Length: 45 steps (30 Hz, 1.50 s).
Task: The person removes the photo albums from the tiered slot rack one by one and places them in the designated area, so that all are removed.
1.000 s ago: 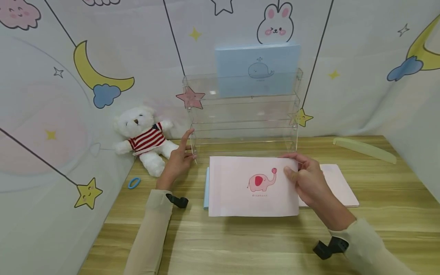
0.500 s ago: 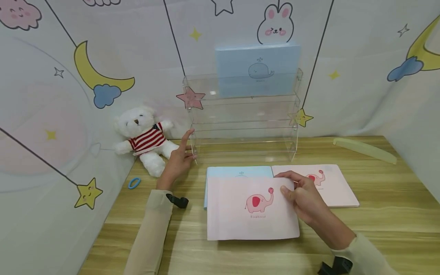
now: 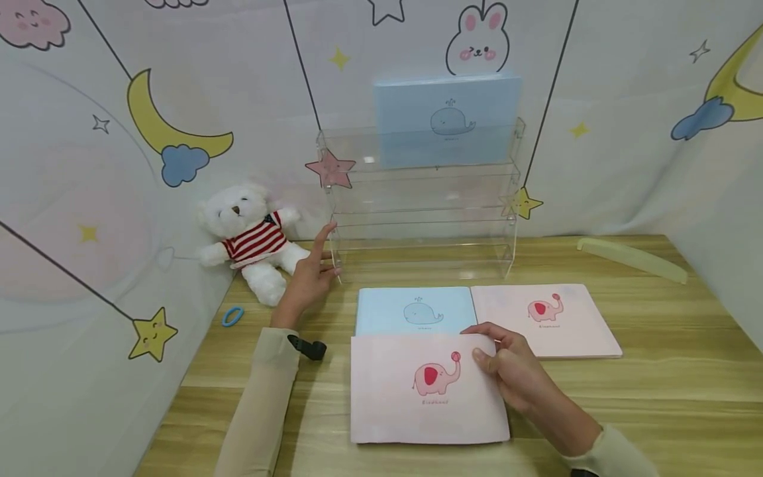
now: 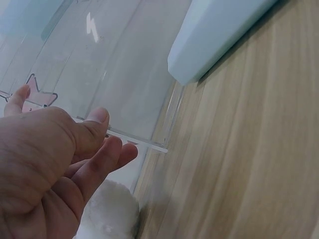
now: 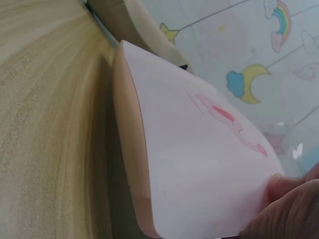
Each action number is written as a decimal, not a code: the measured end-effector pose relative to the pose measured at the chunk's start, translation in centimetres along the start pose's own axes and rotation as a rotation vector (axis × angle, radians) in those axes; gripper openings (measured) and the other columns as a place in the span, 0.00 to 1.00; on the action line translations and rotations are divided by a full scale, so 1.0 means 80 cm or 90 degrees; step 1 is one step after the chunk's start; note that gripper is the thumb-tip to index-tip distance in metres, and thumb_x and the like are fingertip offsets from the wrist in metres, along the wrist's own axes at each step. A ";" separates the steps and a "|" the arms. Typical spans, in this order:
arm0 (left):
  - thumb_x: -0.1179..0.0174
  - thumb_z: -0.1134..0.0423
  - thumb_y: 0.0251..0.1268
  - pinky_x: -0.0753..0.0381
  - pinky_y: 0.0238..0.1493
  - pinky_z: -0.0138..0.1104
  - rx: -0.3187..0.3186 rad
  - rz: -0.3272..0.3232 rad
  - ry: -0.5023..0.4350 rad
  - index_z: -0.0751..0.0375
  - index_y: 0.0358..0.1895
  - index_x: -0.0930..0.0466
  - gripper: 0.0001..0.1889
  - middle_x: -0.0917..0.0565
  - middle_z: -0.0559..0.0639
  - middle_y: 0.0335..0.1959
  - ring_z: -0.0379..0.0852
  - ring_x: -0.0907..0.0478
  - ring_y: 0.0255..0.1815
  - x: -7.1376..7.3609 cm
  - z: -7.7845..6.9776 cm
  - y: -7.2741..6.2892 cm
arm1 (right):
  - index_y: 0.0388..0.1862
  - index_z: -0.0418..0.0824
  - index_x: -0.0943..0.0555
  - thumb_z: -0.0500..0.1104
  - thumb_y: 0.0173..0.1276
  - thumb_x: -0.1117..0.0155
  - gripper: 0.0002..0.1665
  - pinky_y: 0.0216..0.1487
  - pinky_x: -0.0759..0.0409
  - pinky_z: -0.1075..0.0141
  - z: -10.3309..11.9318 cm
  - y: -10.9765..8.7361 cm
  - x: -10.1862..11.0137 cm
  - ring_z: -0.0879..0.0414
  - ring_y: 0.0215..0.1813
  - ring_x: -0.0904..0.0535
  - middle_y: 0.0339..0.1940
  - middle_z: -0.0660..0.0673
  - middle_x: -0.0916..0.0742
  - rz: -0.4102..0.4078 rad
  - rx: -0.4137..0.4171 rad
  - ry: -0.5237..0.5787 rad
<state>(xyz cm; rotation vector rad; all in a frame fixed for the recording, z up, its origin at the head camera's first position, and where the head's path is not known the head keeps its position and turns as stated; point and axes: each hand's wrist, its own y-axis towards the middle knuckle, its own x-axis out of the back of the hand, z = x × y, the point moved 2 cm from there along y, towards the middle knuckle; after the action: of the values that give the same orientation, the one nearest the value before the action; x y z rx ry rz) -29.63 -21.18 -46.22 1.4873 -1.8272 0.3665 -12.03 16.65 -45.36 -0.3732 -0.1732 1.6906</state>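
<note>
My right hand (image 3: 515, 368) pinches a pink booklet (image 3: 429, 424) by its upper right corner, thumb on the cover. A red elephant with a ball is printed on that cover. In the right wrist view the booklet (image 5: 199, 164) bows, its near edge raised over the table. My left hand (image 3: 306, 285) is at the left side of a clear acrylic display rack (image 3: 417, 255). Its thumb and fingers lie on either side of the panel edge in the left wrist view, index finger stretched upward. Partly under the held booklet lies a light blue whale booklet (image 3: 381, 311).
Another pink elephant booklet (image 3: 572, 331) lies right of the blue one. A blue whale booklet (image 3: 405, 112) stands on the rack's top tier. A white teddy bear (image 3: 256, 238) leans left, near a blue ring (image 3: 232, 317). A pale yellow-green curved strip (image 3: 632, 260) lies back right.
My right hand has drawn the pink booklet toward the front edge and slightly left, uncovering the blue whale booklet and the other pink one. The left hand stays on the rack.
</note>
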 end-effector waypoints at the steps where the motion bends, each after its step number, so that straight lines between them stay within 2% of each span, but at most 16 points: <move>1: 0.36 0.72 0.77 0.09 0.59 0.56 -0.001 0.000 -0.001 0.20 0.87 0.62 0.55 0.18 0.75 0.66 0.66 0.12 0.62 0.000 0.000 0.000 | 0.59 0.40 0.14 0.26 0.79 0.45 0.20 0.53 0.09 0.66 -0.002 -0.001 -0.001 0.54 0.47 0.10 0.48 0.47 0.09 0.002 -0.005 0.002; 9: 0.36 0.72 0.77 0.09 0.59 0.55 -0.001 -0.002 0.002 0.19 0.86 0.63 0.55 0.18 0.73 0.66 0.65 0.11 0.62 -0.001 0.000 0.002 | 0.58 0.43 0.14 0.29 0.79 0.45 0.19 0.50 0.08 0.64 -0.018 -0.005 -0.004 0.55 0.46 0.09 0.46 0.48 0.07 0.029 -0.040 0.006; 17: 0.36 0.71 0.78 0.09 0.60 0.54 0.008 0.001 0.004 0.19 0.86 0.63 0.55 0.18 0.73 0.66 0.65 0.12 0.63 -0.001 0.001 0.001 | 0.64 0.37 0.17 0.29 0.79 0.44 0.19 0.52 0.07 0.62 -0.026 -0.006 -0.006 0.54 0.47 0.09 0.49 0.46 0.07 0.043 -0.046 -0.011; 22: 0.36 0.71 0.77 0.09 0.60 0.54 0.006 -0.003 0.010 0.20 0.87 0.62 0.55 0.18 0.74 0.66 0.66 0.12 0.62 0.001 0.000 0.001 | 0.66 0.33 0.19 0.28 0.79 0.44 0.20 0.50 0.06 0.59 -0.028 -0.004 -0.004 0.54 0.45 0.09 0.50 0.45 0.07 0.046 -0.041 -0.035; 29: 0.36 0.71 0.77 0.09 0.60 0.55 -0.002 0.000 0.008 0.21 0.87 0.62 0.55 0.18 0.75 0.67 0.66 0.11 0.62 0.001 0.000 0.001 | 0.69 0.31 0.20 0.30 0.78 0.40 0.22 0.46 0.06 0.62 -0.032 -0.004 -0.004 0.54 0.43 0.09 0.50 0.43 0.07 0.039 -0.049 -0.088; 33: 0.36 0.71 0.77 0.09 0.59 0.56 -0.009 -0.006 0.011 0.23 0.87 0.61 0.54 0.18 0.75 0.66 0.66 0.11 0.62 0.001 0.000 0.001 | 0.68 0.29 0.20 0.31 0.77 0.37 0.22 0.44 0.07 0.62 -0.034 -0.004 -0.004 0.53 0.42 0.10 0.51 0.39 0.07 0.032 -0.033 -0.129; 37: 0.36 0.72 0.77 0.09 0.59 0.55 -0.011 -0.005 0.008 0.24 0.87 0.61 0.54 0.17 0.75 0.65 0.65 0.11 0.61 0.000 0.000 0.001 | 0.64 0.32 0.17 0.32 0.74 0.31 0.21 0.38 0.10 0.64 -0.033 -0.004 -0.005 0.54 0.39 0.12 0.48 0.39 0.08 -0.006 -0.001 -0.231; 42: 0.36 0.71 0.77 0.09 0.58 0.55 -0.011 -0.005 0.008 0.24 0.87 0.61 0.54 0.17 0.74 0.64 0.65 0.11 0.62 -0.001 -0.001 0.001 | 0.61 0.44 0.14 0.43 0.70 0.24 0.21 0.28 0.27 0.67 -0.027 -0.008 -0.006 0.55 0.31 0.26 0.29 0.46 0.18 -0.100 0.059 -0.499; 45: 0.36 0.71 0.78 0.09 0.59 0.56 -0.006 -0.004 0.007 0.22 0.87 0.61 0.54 0.18 0.75 0.65 0.66 0.12 0.63 -0.001 -0.001 0.001 | 0.64 0.46 0.17 0.49 0.69 0.22 0.26 0.27 0.32 0.67 -0.023 -0.011 -0.008 0.55 0.28 0.28 0.24 0.48 0.20 -0.129 0.084 -0.623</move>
<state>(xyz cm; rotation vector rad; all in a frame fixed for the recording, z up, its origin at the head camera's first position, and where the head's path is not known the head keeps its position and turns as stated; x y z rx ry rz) -29.65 -21.08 -46.18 1.4814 -1.8129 0.3612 -10.51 15.96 -46.74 0.5831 -0.7805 1.5441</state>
